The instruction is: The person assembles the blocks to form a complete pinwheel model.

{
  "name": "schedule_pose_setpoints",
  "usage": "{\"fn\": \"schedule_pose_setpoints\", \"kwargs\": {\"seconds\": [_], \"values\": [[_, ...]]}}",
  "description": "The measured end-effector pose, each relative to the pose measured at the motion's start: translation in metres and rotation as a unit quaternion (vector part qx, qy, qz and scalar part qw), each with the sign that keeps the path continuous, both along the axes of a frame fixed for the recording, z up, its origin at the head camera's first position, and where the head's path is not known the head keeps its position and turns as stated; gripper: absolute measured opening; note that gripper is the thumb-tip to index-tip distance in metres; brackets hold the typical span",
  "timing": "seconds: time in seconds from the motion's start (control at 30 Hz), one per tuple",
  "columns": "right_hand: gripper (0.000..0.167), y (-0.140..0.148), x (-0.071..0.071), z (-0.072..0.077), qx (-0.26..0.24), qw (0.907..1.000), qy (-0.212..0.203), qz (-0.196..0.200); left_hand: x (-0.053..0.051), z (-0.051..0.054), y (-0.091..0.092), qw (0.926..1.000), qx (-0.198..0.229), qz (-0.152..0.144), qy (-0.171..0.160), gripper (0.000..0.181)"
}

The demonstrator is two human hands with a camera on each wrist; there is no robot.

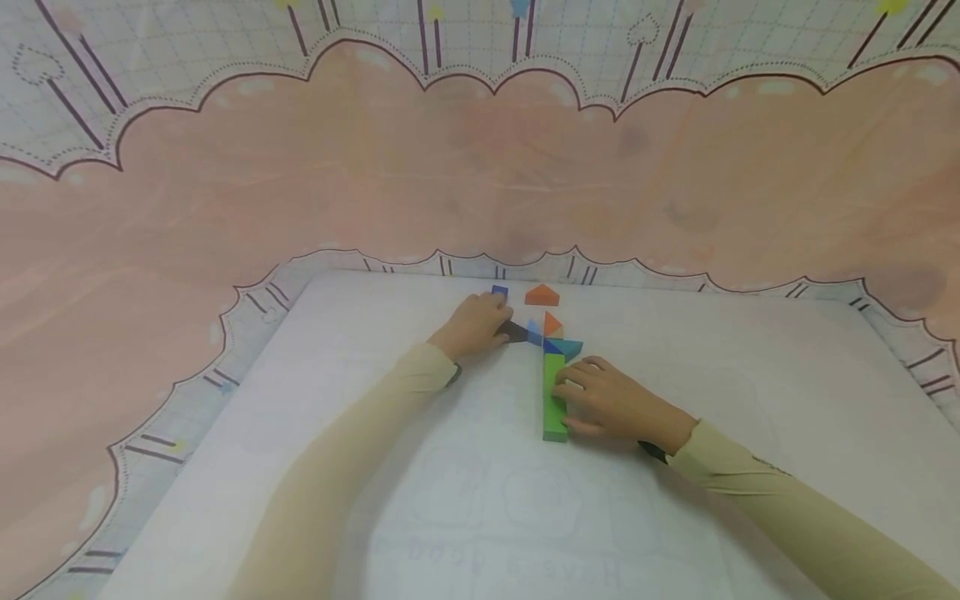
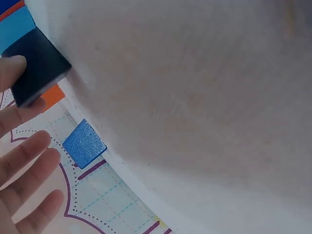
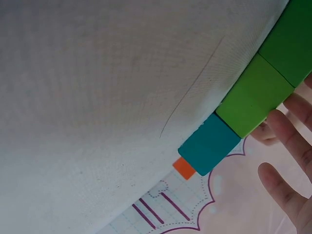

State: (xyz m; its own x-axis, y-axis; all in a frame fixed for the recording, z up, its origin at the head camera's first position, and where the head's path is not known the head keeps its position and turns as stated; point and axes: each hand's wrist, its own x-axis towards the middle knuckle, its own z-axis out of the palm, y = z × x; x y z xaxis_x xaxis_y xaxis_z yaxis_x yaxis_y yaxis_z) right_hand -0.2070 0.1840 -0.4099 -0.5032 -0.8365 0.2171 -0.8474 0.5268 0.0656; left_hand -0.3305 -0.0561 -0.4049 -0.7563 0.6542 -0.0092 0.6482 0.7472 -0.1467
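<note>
My left hand (image 1: 474,325) pinches a black block (image 2: 41,66) between thumb and index finger, the other fingers spread below it. That block meets a light blue block (image 1: 535,335) at the left of a small block arrangement. Beside the green blocks (image 1: 554,400), my right hand (image 1: 618,404) rests with loosely bent fingers touching their side. Seen from the right wrist, a light green block (image 3: 255,97) adjoins a darker green one (image 3: 292,41). A teal block (image 1: 570,347) sits at their far end, next to a dark blue triangle (image 1: 552,346) and an orange triangle (image 1: 552,323).
Farther back lie a blue block (image 1: 499,292), near my left fingertips, and an orange triangular block (image 1: 542,295). The white tabletop (image 1: 465,508) spreads around the blocks. Behind its far edge hangs a pink and white patterned cloth (image 1: 480,167).
</note>
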Motion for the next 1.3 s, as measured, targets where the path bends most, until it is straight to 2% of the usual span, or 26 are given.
{"fn": "schedule_pose_setpoints", "kwargs": {"seconds": [0.2,0.33,0.53,0.67,0.8,0.9,0.97,1.13,1.3], "values": [[0.035,0.000,0.000,0.000,-0.004,1.0000,0.003,0.004,0.002,0.003,-0.002,0.9997,0.004,0.014,-0.021,0.035],[0.035,0.000,0.000,0.001,0.001,1.0000,-0.002,0.000,0.005,0.006,-0.005,0.9992,0.010,0.005,-0.039,0.033],[0.035,0.000,0.000,0.001,0.000,1.0000,0.000,0.001,0.006,0.008,-0.005,0.9987,0.017,-0.012,-0.045,0.029],[0.035,0.000,0.000,0.000,0.001,1.0000,0.001,0.002,0.004,0.007,0.001,0.9989,0.022,-0.006,-0.040,0.033],[0.035,0.000,-0.001,0.000,0.000,1.0000,-0.001,0.003,0.002,0.010,0.012,0.9982,0.042,-0.016,-0.039,0.032],[0.035,0.000,-0.001,-0.001,-0.002,1.0000,0.000,0.004,0.001,0.011,0.020,0.9977,0.042,-0.037,-0.039,0.028],[0.035,0.000,-0.001,-0.001,-0.002,1.0000,0.001,0.005,0.001,0.012,0.024,0.9976,0.033,-0.043,-0.044,0.027],[0.036,-0.001,-0.001,0.000,0.001,1.0000,0.001,0.004,0.001,0.014,0.031,0.9976,-0.012,-0.062,-0.028,0.029],[0.036,-0.001,0.000,0.001,0.005,1.0000,-0.002,0.000,-0.001,0.015,0.034,0.9968,-0.039,-0.067,-0.021,0.032]]}}
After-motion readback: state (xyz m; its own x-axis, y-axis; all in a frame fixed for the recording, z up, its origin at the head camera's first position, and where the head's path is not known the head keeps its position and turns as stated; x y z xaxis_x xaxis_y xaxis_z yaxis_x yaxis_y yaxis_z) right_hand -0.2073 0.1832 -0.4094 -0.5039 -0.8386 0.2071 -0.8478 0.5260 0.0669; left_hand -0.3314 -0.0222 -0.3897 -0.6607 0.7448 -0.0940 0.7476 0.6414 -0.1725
